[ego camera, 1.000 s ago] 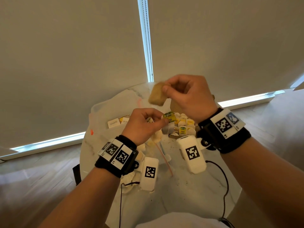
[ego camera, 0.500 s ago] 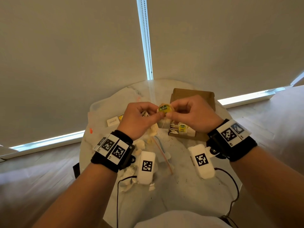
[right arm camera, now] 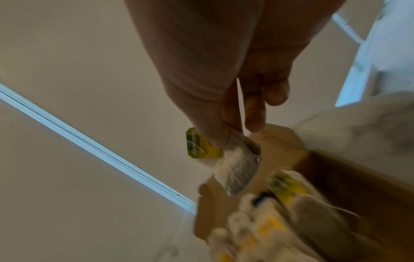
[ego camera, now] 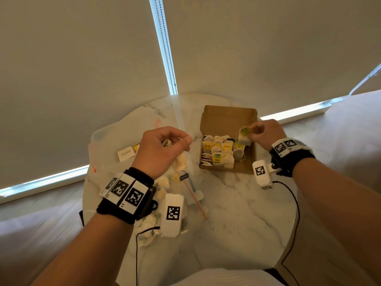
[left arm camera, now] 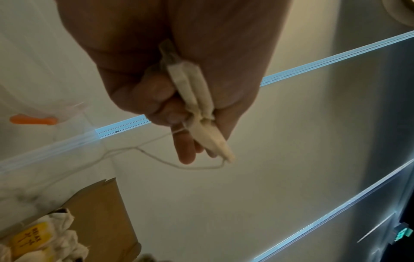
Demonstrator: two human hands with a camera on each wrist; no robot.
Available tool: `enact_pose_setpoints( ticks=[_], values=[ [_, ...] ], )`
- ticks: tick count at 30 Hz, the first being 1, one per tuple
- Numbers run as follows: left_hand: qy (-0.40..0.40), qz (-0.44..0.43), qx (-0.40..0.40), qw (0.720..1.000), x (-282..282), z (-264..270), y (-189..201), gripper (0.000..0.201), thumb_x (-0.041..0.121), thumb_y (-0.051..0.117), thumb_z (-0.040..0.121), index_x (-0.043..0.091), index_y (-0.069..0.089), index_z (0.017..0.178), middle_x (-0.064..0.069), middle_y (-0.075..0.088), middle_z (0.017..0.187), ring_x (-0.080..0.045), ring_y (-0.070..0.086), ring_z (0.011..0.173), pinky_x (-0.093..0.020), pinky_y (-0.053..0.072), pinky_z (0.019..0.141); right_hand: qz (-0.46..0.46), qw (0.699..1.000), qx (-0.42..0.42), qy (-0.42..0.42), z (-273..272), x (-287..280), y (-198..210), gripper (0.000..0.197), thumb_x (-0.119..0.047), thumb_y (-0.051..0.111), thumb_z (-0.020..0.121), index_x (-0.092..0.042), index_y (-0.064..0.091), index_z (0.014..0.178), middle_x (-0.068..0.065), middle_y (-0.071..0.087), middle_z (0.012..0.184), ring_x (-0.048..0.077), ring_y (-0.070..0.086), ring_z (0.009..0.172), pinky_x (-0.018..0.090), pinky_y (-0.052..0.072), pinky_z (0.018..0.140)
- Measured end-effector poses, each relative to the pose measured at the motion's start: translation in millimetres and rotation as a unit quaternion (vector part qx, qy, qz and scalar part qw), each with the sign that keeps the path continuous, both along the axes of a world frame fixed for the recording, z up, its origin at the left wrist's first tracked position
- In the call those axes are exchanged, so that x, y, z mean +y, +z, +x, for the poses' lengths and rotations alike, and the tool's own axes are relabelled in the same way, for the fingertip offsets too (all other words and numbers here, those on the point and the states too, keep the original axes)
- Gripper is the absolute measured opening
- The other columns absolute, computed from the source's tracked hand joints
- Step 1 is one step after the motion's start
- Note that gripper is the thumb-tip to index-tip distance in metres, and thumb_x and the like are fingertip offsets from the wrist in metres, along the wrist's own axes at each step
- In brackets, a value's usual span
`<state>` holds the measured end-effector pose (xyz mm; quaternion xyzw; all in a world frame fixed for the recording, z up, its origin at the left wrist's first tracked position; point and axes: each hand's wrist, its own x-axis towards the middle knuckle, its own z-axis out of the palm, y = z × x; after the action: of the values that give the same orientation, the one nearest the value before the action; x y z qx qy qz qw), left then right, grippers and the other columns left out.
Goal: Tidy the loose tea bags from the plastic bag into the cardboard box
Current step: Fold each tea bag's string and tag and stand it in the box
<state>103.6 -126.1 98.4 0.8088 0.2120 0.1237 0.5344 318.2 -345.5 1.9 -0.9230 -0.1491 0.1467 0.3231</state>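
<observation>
Marble desk (ego camera: pixel 237 213) before pale window blinds, both hands busy with tea bags.

At 9 o'clock on the desk lies the plastic bag (ego camera: pixel 107 145), with loose tea bags (ego camera: pixel 162 182) spilling toward 7 o'clock. Above them the left hand (ego camera: pixel 160 149) is lifted, its fingers (left arm camera: pixel 156 94) curled around a small bundle of bags (left arm camera: pixel 197 99), one string hanging free. At 1 o'clock stands the cardboard box (ego camera: pixel 226 141), open and partly filled with upright rows. Over its right side the right hand (ego camera: pixel 266 133) pinches one tea bag (ego camera: pixel 244 137) by the top, the yellow-green tag (right arm camera: pixel 197 145) beside the thumb. I judge the bags very light, soft and easy to tear; better to take them at the folded top edge, not at the string, which can tangle.
</observation>
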Motion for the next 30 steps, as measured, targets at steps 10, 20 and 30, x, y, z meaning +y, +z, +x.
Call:
enact_pose_setpoints(
  ticks=[10,20,30],
  values=[
    [-0.006,-0.003,0.021,1.0,3,15,-15,0.004,0.02,0.075,0.086,0.019,0.075,0.082,0.004,0.073,0.07,-0.001,0.062,0.069,-0.007,0.044,0.075,-0.256,0.961,0.087,0.051,-6,11,-82,0.019,-0.01,0.066,0.088,-0.014,0.072,0.106,0.008,0.066,0.111,0.024,0.06,0.096,0.024,0.046,0.075],
    [0.025,-0.02,0.017,0.999,9,18,-18,0.007,0.017,0.072,0.088,0.014,0.074,0.082,0.0,0.072,0.069,0.002,0.052,0.053,-0.011,0.039,0.051,-0.166,0.979,0.084,-0.079,-7,22,-99,0.022,-0.012,0.064,0.089,-0.014,0.073,0.109,0.011,0.064,0.12,0.029,0.056,0.11,0.023,0.036,0.078],
    [0.049,-0.07,0.034,0.996,9,16,-20,0.029,0.033,0.061,0.096,0.014,0.075,0.081,-0.002,0.074,0.072,-0.003,0.06,0.062,-0.02,0.047,0.067,-0.15,0.983,0.062,-0.084,-8,20,-95,0.021,-0.024,0.071,0.087,-0.011,0.067,0.103,0.011,0.069,0.105,0.023,0.057,0.085,0.026,0.042,0.074]
  ],
)
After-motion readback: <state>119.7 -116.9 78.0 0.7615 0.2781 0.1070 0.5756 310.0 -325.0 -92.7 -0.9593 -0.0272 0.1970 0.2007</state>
